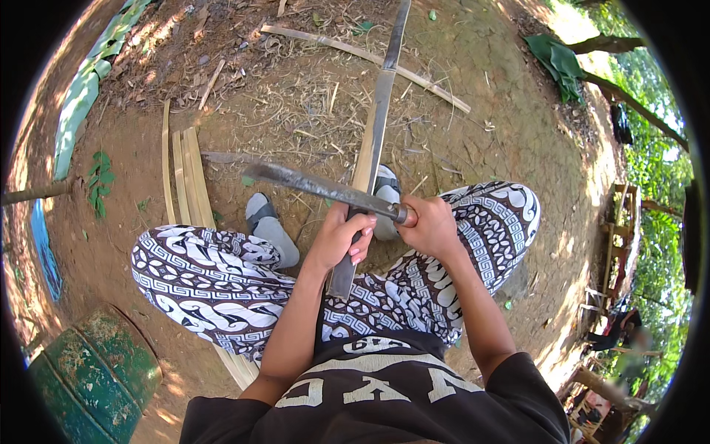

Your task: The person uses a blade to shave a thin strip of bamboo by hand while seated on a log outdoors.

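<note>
My right hand (430, 226) is closed round the handle of a machete (314, 186). Its long, dark-stained blade points left and crosses over a bamboo strip (379, 111). My left hand (339, 240) grips that strip just below the blade, fingers wrapped round it and thumb close to the metal. One end of the strip rests near my lap, while the rest runs forward between my feet and far out over the ground. The strip is part dark, part pale. Whether the blade's edge bites into it, I cannot tell.
Several split bamboo slats (194, 177) lie beside my left knee. Another slat (355, 50) lies across the ground ahead, among scattered shavings (296, 111). A green drum (96, 370) stands at the lower left. Wooden framing (620, 237) and a blurred person are far right.
</note>
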A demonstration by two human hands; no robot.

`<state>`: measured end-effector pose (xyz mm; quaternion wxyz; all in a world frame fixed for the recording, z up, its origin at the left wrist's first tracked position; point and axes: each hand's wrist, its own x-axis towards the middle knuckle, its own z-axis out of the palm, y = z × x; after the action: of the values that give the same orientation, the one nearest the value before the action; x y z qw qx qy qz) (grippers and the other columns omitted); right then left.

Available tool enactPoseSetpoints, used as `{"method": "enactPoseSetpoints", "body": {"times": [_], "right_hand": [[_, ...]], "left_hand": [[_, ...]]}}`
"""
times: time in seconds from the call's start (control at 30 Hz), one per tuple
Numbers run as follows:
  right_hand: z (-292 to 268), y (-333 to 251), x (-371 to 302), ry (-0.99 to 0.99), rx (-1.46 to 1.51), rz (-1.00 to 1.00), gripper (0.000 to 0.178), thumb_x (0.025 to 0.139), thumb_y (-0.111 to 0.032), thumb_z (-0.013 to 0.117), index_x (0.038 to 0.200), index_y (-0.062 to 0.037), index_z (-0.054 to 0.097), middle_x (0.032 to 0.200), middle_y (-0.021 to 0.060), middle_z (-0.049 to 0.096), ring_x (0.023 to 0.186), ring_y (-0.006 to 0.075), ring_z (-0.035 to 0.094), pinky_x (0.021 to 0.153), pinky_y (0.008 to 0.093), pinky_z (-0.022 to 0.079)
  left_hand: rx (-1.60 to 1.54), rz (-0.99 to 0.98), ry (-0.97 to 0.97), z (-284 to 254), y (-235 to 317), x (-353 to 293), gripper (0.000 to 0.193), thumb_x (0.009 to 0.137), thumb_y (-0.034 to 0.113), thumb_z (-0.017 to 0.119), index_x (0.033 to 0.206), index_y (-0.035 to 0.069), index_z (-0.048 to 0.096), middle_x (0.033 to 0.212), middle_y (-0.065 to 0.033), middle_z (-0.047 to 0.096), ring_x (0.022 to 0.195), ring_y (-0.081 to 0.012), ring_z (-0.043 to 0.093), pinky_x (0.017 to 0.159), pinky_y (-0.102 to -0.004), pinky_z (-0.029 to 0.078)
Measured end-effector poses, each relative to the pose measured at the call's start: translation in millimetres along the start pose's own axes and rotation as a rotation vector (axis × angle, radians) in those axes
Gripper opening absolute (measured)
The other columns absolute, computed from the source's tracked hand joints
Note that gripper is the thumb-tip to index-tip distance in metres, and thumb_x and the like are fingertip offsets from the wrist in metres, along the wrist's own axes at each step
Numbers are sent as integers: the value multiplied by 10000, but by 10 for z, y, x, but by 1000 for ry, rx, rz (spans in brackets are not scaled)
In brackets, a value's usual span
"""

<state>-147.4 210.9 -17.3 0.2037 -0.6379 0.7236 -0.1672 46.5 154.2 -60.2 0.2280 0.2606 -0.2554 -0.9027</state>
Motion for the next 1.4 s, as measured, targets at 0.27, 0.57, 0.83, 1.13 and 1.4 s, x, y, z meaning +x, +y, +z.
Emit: {"method": "enactPoseSetpoints", "body": {"times": [0.27, 0.57, 0.83, 1.13, 1.4], "right_hand": [[169, 34, -3, -138, 64, 124, 159, 715, -199, 687, 777, -63, 633, 646, 212, 619, 669, 437, 626, 653, 497, 521], [285, 63, -30, -220, 48, 139, 158, 725, -196, 694, 789, -62, 643, 670, 215, 632, 708, 438, 636, 674, 498, 522], [416, 132, 2, -222, 78, 102, 157, 716, -186, 696, 796, -63, 638, 683, 210, 637, 710, 432, 634, 669, 492, 523], [470, 103, 24, -176, 78, 87, 171, 702, -205, 708, 753, -66, 623, 664, 191, 628, 680, 425, 629, 637, 485, 521], [422, 60, -79, -97, 96, 97, 186, 692, -199, 716, 715, -57, 597, 595, 189, 582, 618, 422, 612, 585, 480, 499]], "left_hand": [[-32, 8, 30, -4, 72, 7, 427, 818, 0, 586, 1218, -9, 439, 751, -75, 525, 423, -125, 479, 371, -291, 427], [20, -29, 116, -72, 16, -49, 485, 819, -12, 553, 1280, -28, 404, 844, -132, 612, 512, -162, 573, 419, -291, 492], [-53, -182, 323, 95, 127, -313, 276, 958, 108, 542, 1200, -11, 485, 900, -131, 646, 602, -190, 655, 518, -306, 583], [225, -83, 317, 50, -91, -384, 200, 992, 181, 582, 1017, 35, 448, 630, 7, 462, 388, -52, 404, 332, -240, 335], [243, -91, 234, 82, 104, -323, 156, 945, 97, 582, 1017, 29, 462, 605, 13, 456, 383, -59, 410, 347, -241, 337]]}}
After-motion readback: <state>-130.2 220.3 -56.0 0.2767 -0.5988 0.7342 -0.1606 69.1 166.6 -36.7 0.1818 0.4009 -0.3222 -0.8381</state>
